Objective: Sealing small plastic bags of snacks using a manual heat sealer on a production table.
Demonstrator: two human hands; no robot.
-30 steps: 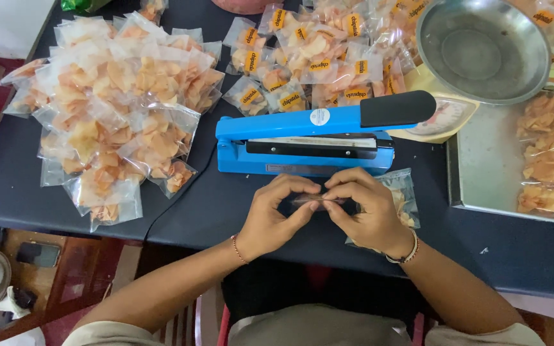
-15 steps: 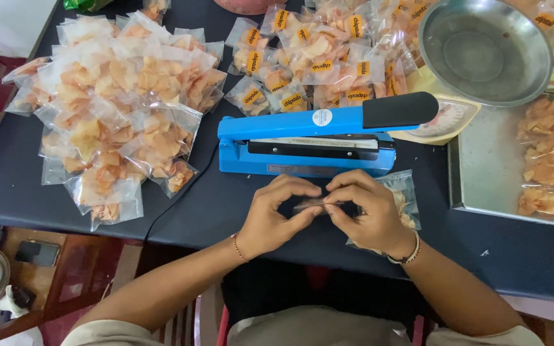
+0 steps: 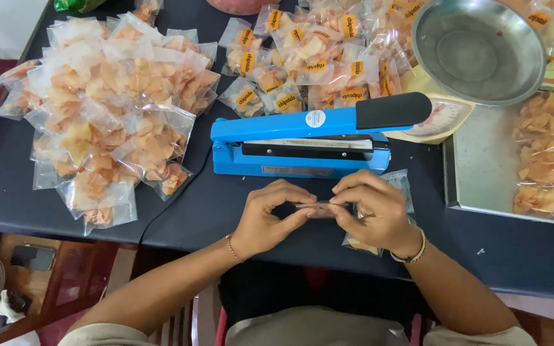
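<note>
My left hand and my right hand meet just in front of a blue heat sealer with a black handle. Both pinch the top edge of a small clear bag of orange chips, which lies mostly under my right hand on the dark table. The bag's mouth is squeezed flat between my fingertips. The sealer's arm is raised.
A heap of clear chip bags lies at the left. Bags with yellow labels lie behind the sealer. A steel bowl rests on a kitchen scale. A metal tray with chip bags is at the right.
</note>
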